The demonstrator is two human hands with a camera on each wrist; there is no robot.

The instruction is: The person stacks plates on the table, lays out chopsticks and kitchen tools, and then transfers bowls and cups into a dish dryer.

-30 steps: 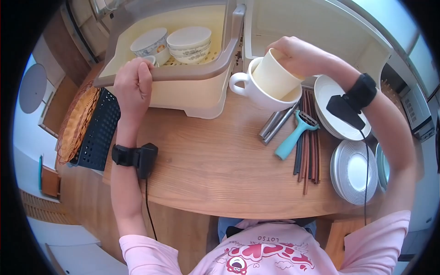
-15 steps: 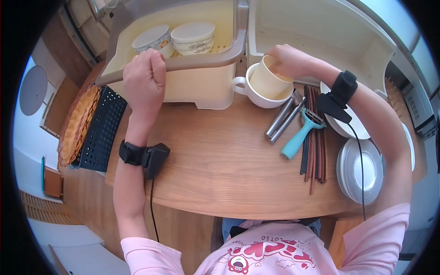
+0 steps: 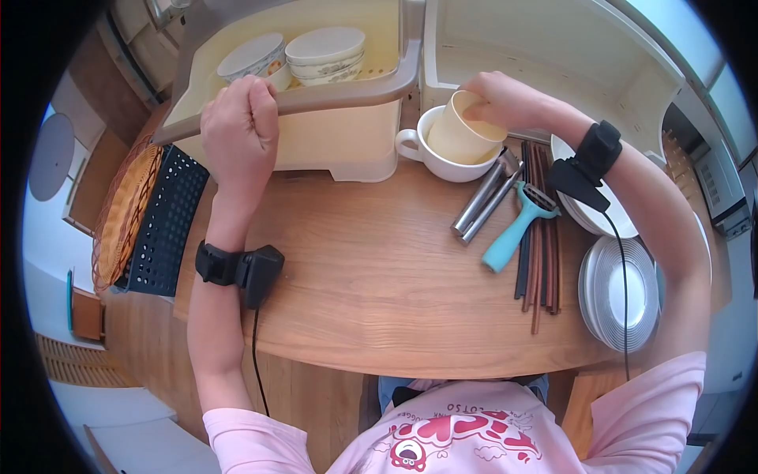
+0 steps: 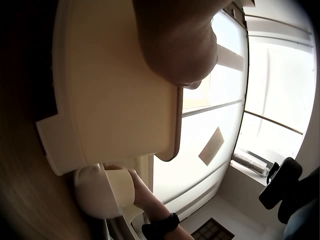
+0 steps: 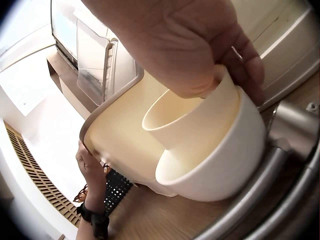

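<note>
My right hand (image 3: 505, 101) grips the rim of a plain cream cup (image 3: 456, 133), with some fingers outside and the wrist over its mouth. The cup leans inside a wide white mug (image 5: 225, 165) whose handle (image 3: 407, 144) points left in the head view. The mug sits on the table beside the beige dish box (image 3: 316, 138). My left hand (image 3: 241, 130) holds the brown rim of that box at its front left, its fingers curled and partly hidden. Inside the box lie flower-patterned bowls (image 3: 325, 49), some stacked.
Right of the mug lie silver metal tools (image 3: 480, 207), a turquoise peeler (image 3: 508, 243) and several chopsticks (image 3: 545, 272). Stacked plates (image 3: 620, 292) stand near the right edge. An open cream bin part (image 3: 545, 47) is behind. A black basket (image 3: 170, 221) and wicker tray (image 3: 122, 229) flank the left.
The mug, with the cup in it, has come down onto the table, and the cup now tilts with its mouth more upward. The left hand stays at the box rim.
</note>
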